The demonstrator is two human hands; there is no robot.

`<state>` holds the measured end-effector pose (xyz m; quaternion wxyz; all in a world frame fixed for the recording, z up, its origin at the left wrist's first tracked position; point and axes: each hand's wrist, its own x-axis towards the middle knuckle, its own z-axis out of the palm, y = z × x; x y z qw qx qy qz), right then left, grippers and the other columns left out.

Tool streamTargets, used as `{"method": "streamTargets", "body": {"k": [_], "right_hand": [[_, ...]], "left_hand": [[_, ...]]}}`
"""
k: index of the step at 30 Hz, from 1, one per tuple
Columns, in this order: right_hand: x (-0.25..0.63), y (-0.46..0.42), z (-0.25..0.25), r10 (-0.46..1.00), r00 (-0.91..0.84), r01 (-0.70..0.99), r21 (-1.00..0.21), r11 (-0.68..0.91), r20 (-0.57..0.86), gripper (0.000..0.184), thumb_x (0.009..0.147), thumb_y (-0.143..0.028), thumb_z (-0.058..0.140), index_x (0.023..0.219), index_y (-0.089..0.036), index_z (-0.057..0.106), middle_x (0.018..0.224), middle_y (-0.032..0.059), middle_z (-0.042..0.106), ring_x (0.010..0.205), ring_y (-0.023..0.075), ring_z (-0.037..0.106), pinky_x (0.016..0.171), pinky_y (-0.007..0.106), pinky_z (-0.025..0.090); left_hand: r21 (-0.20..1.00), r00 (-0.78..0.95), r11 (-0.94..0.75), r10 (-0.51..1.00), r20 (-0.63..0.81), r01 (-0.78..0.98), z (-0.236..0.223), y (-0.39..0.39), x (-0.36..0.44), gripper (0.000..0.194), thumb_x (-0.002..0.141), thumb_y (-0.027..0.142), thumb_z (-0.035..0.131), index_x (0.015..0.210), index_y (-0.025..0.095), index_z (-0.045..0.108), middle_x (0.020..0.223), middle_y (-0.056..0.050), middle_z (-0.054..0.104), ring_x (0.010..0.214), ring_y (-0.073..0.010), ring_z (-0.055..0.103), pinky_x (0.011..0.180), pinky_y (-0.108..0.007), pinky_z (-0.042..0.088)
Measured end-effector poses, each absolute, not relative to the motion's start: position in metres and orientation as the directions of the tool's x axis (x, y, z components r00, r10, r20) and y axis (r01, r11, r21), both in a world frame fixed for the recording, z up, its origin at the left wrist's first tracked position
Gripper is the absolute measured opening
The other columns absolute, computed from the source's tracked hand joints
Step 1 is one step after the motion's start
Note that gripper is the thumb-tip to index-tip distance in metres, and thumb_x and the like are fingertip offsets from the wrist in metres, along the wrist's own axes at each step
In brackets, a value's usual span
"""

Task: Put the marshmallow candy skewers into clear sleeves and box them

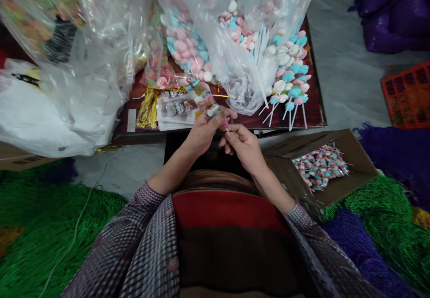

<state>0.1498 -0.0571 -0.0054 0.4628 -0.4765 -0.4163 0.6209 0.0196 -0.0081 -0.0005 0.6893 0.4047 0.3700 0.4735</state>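
Note:
My left hand [205, 130] is closed round a small clear printed packet [212, 110] with pale candy inside, at the table's front edge. Fingers and thumb of my right hand [244, 146] pinch together at the packet's lower end, where a pink part shows; the exact grip is partly hidden. Just beyond my left hand lies a stack of printed clear wrappers [181, 107]. Beside it is a bundle of gold twist ties [148, 109]. Candies on white sticks [292, 83] are heaped to the right, their sticks poking over the edge.
Large clear bags of pink, blue and white candies [188, 42] stand at the back of the dark red table [317, 105]. White sticks [264, 60] lie in plastic. An open cardboard box [361, 172] of wrapped lollipops sits at my right. Green strands [101, 213] cover the floor.

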Motion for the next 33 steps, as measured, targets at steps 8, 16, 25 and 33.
{"method": "streamTargets", "body": {"k": [8, 16, 25, 33], "right_hand": [[0.152, -0.056, -0.006, 0.984, 0.013, -0.183, -0.968, -0.172, -0.178, 0.035, 0.088, -0.055, 0.068, 0.099, -0.022, 0.067, 0.050, -0.0112, 0.056, 0.038, 0.0049, 0.046, 0.039, 0.018, 0.034], [0.156, -0.060, -0.001, 0.993, -0.024, -0.048, -0.992, -0.114, -0.112, 0.034, 0.095, -0.056, 0.058, 0.100, -0.022, 0.064, 0.053, -0.0103, 0.056, 0.041, 0.0052, 0.048, 0.044, 0.019, 0.037], [0.149, -0.055, 0.001, 0.999, 0.027, 0.048, -0.998, -0.039, -0.038, 0.041, 0.095, -0.063, 0.053, 0.088, -0.023, 0.060, 0.048, -0.0108, 0.045, 0.042, 0.0061, 0.039, 0.046, 0.022, 0.030], [0.147, -0.059, -0.002, 0.999, 0.028, 0.068, -0.997, -0.032, -0.031, 0.038, 0.098, -0.059, 0.052, 0.092, -0.024, 0.062, 0.050, -0.0098, 0.047, 0.044, 0.0068, 0.042, 0.048, 0.022, 0.032]], "left_hand": [[0.981, 0.320, 0.044, 0.947, 0.018, -0.187, 0.006, -0.009, 0.010, 0.041, 0.085, 0.062, 0.069, 0.092, 0.021, 0.067, 0.084, 0.000, 0.067, 0.082, -0.0130, 0.061, 0.082, -0.026, 0.050], [0.876, 0.320, -0.356, 0.913, 0.252, 0.325, 0.004, -0.005, 0.003, 0.032, 0.096, 0.042, 0.053, 0.070, 0.023, 0.053, 0.068, -0.001, 0.052, 0.068, -0.0179, 0.044, 0.072, -0.034, 0.035], [0.868, 0.446, -0.383, 0.867, 0.221, 0.316, 0.007, -0.007, -0.005, 0.034, 0.096, 0.044, 0.052, 0.070, 0.023, 0.053, 0.065, 0.000, 0.051, 0.065, -0.0176, 0.044, 0.072, -0.033, 0.036], [0.940, 0.245, 0.105, 0.969, -0.023, -0.325, 0.005, -0.003, -0.009, 0.039, 0.084, 0.059, 0.072, 0.100, 0.024, 0.069, 0.089, -0.002, 0.069, 0.081, -0.0145, 0.064, 0.077, -0.029, 0.049]]}}
